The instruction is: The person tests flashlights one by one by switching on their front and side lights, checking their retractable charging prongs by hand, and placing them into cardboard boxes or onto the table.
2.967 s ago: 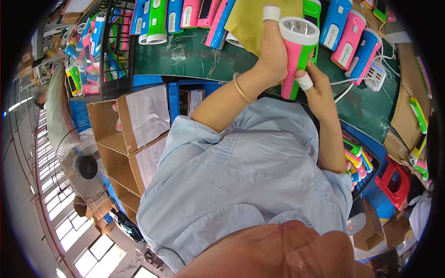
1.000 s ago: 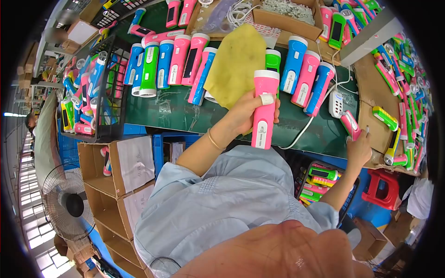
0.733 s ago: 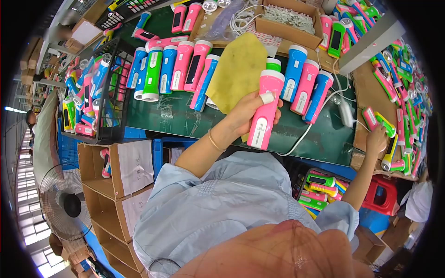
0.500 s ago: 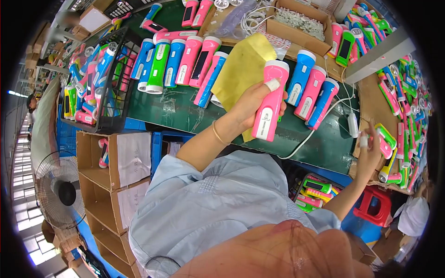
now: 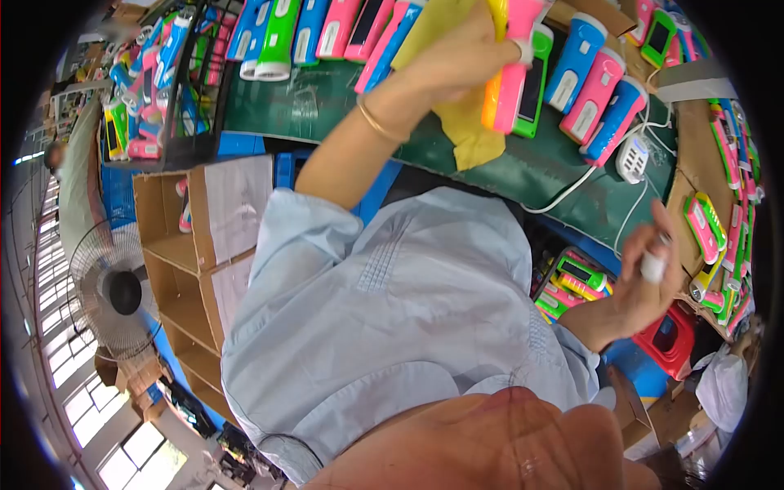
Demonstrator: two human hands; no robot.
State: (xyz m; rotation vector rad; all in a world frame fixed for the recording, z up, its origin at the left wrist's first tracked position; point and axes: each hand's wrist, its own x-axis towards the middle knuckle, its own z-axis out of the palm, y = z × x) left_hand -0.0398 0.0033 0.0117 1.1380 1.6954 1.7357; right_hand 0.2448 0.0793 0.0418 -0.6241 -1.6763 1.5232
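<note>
My left hand (image 5: pixel 469 61), with a bracelet at the wrist and white tape on the thumb, is wrapped round a pink and yellow flashlight (image 5: pixel 510 94) above the table. A yellow cloth (image 5: pixel 474 139) hangs below that hand. Right beside the held flashlight is a green flashlight with a dark panel (image 5: pixel 532 90). A blue (image 5: pixel 576 61), a pink (image 5: pixel 594 94) and a blue-and-pink flashlight (image 5: pixel 614 122) lie further right. My right hand (image 5: pixel 641 286), one finger taped white, is raised off the table's right edge with its fingers apart and nothing visible in it.
A white multi-port charger (image 5: pixel 633 159) with cables lies on the green table (image 5: pixel 327 106). Several flashlights line the back left beside a full black basket (image 5: pixel 192 90). More are piled in a cardboard box (image 5: pixel 690 171) at right. Left are cardboard shelves (image 5: pixel 175 237) and a fan (image 5: pixel 121 291).
My left hand has moved up and away with its flashlight, now turned to show a yellow side. My right hand has drawn back towards me from the box of flashlights. The view has tilted down.
</note>
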